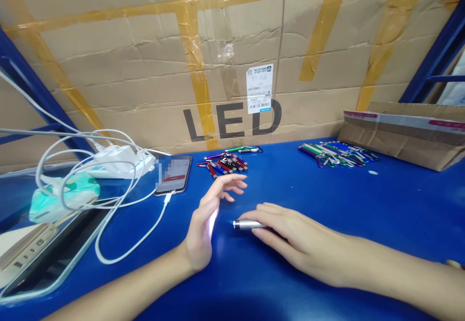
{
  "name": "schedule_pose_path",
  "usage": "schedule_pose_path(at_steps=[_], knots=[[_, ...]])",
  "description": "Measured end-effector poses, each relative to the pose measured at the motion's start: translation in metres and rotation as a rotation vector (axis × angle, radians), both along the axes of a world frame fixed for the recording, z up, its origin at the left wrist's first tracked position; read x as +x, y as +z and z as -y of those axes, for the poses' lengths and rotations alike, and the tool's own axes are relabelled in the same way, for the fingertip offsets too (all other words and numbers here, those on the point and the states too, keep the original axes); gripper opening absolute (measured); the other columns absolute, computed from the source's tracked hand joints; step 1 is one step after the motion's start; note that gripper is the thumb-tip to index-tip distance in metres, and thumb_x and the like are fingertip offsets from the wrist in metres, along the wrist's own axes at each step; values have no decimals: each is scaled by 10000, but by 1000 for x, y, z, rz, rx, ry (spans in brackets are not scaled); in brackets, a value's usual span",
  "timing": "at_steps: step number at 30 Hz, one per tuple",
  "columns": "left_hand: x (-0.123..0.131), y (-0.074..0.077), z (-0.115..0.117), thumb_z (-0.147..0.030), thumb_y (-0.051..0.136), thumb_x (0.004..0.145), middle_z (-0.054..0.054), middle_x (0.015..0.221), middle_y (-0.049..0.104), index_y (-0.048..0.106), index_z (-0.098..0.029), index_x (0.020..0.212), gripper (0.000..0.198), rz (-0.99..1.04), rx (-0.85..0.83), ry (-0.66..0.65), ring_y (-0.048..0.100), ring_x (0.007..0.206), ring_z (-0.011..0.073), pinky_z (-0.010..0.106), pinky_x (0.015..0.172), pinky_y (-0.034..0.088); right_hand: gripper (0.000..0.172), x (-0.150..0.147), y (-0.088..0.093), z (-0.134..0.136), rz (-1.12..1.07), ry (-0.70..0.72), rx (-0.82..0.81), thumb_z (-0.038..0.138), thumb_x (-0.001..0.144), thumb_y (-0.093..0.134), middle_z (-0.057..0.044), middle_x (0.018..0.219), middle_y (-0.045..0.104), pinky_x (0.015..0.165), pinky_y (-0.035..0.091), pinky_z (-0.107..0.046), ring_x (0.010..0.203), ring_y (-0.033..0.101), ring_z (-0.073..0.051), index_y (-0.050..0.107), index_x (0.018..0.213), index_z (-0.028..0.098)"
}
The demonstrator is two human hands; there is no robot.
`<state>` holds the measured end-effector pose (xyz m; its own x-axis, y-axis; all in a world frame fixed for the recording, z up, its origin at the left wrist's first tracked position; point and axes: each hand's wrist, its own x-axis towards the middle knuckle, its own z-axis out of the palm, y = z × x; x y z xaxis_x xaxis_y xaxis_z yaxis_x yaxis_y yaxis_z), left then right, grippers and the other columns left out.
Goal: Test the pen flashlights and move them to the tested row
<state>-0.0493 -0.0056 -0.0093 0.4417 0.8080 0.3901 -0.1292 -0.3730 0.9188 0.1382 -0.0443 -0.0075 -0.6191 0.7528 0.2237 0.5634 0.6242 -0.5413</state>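
Note:
In my right hand [290,236] is a small silver flashlight [250,224], gripped between thumb and fingers with its lit end pointing left. My left hand [210,214] is held up on edge across from it, fingers apart and curved, holding nothing. Light from the flashlight falls on the left palm. Beyond the left hand lies a loose pile of small red, blue and black flashlights [227,165] with clips. Farther right, several green, silver and blue flashlights with carabiners [336,153] lie in a row.
A phone [175,175] on a white charging cable lies left of the pile. Tangled cables, a white power strip [119,166], a teal-and-white packet [65,195] and a tablet [54,258] fill the left side. Behind stands a large LED carton [145,78]; an open paper bag [403,139] sits right.

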Motion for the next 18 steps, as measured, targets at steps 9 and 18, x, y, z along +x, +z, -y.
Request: schedule_pose_path(at_steps=[9, 18], knots=[[0, 0, -1, -444, 286, 814, 101, 1124, 566, 533, -155, 1145, 504, -13, 7, -6, 467, 1065, 299, 402, 865, 307, 330, 0, 2, 1, -46, 13, 59, 252, 1015, 347, -37, 1077, 656, 916, 449, -290, 999, 599, -164, 591, 1237, 245], [-2, 1, 1, -444, 279, 817, 104, 1128, 566, 526, -153, 1152, 508, -22, 7, -10, 471, 1068, 301, 406, 871, 310, 315, -2, 1, -2, -71, 37, 14, 186, 995, 398, -29, 1112, 659, 936, 436, -262, 1032, 600, -149, 592, 1237, 242]])
